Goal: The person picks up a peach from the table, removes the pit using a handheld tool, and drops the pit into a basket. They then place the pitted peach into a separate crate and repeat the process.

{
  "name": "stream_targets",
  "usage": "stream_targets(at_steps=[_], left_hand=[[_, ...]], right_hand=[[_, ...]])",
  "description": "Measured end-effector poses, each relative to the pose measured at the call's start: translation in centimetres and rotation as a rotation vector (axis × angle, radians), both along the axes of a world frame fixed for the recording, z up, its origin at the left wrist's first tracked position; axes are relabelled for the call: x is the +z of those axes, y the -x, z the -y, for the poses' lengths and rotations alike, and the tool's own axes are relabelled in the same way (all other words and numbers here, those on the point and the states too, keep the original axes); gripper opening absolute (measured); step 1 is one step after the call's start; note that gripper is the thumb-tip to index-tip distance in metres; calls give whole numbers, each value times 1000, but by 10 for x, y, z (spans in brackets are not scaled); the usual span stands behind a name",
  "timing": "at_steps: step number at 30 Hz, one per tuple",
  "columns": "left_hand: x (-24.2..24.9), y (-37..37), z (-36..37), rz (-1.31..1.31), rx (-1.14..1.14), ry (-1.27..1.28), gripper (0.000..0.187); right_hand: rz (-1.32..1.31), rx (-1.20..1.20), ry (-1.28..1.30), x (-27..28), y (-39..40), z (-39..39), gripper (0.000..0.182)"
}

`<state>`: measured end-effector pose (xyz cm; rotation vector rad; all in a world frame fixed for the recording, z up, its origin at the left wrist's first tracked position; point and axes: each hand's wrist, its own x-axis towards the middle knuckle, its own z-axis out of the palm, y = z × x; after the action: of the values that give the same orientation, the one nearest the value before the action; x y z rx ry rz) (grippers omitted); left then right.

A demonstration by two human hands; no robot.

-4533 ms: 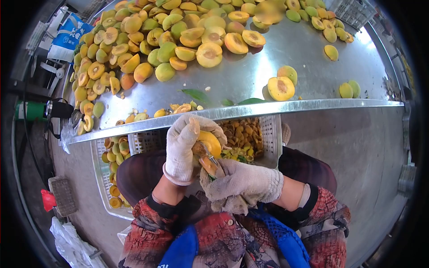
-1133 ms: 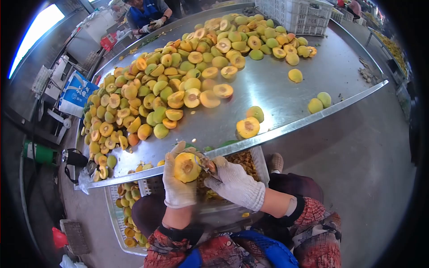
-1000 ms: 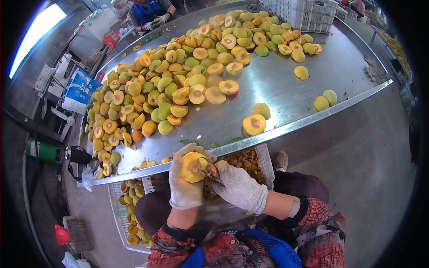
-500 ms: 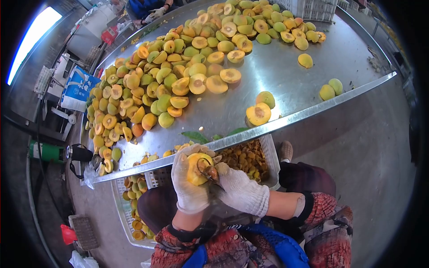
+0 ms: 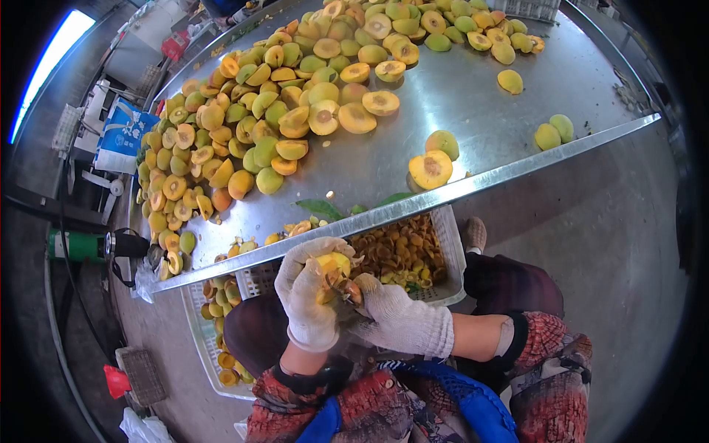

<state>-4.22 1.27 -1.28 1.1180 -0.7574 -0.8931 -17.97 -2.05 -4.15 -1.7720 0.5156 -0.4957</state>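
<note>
My gloved left hand (image 5: 304, 299) is closed around a yellow peach half (image 5: 334, 264), held up just in front of the table edge. My right hand (image 5: 402, 317), also gloved, grips a small pitting knife (image 5: 352, 292) with a reddish-brown part showing beside the thumb. Its tip meets the peach, but fingers and blur partly hide the contact. Below the hands, a white crate (image 5: 452, 269) holds many brownish pit pieces and scraps. A second white crate (image 5: 198, 336), by my left knee, contains cut peach halves.
A sloping metal table (image 5: 465, 96) carries a big heap of peach halves (image 5: 258, 122). Two halves (image 5: 430, 169) lie near its front edge. Leaves (image 5: 321, 207) rest there too. At left are a black flask (image 5: 127, 244) and a grey basket (image 5: 142, 375). A person's hand shows at the far side.
My left hand has turned the peach half, so less of its cut face shows. The knife stays against it. The view has shifted slightly, moving the table heap up and left.
</note>
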Motion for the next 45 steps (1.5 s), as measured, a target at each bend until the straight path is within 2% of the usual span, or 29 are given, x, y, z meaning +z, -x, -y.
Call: stream_targets(at_steps=[5,9,11,14,18,21,24,27,31,33,37,40,42,45], left_hand=[[-8,-5,-4,126,-43,75,38],[-5,-8,-3,67,-80,-46,35],[-4,-8,-2,-36,-106,-135,35],[-7,-11,-2,-33,-144,-177,34],[-4,-20,-3,136,-249,-215,35],[1,-32,0,183,-377,-295,33],[10,-37,6,109,-474,-366,30],[11,-47,14,192,-615,-361,29],[20,-53,24,264,-743,-428,29],[24,-53,28,271,-746,-434,28],[22,-52,30,240,-730,-397,28],[16,-40,25,183,-568,-338,34],[11,-39,25,123,-562,-328,34],[9,-43,26,114,-596,-318,34]], right_hand=[[-56,37,80,-5,1,-1,31],[2,5,135,-13,0,-4,35],[-7,1,127,-15,0,-6,37],[20,5,102,-18,0,-8,39],[-108,81,-63,-12,2,-8,52],[-199,114,-84,-11,1,-9,51],[-69,64,-97,-7,0,-9,49],[-165,160,-397,11,1,-2,46],[-141,186,-536,13,-1,-1,46],[-163,231,-703,20,0,4,46],[-213,249,-804,27,1,11,46],[-179,264,-850,25,2,11,44],[-116,262,-845,27,3,14,39],[-155,279,-1044,38,5,19,27]])
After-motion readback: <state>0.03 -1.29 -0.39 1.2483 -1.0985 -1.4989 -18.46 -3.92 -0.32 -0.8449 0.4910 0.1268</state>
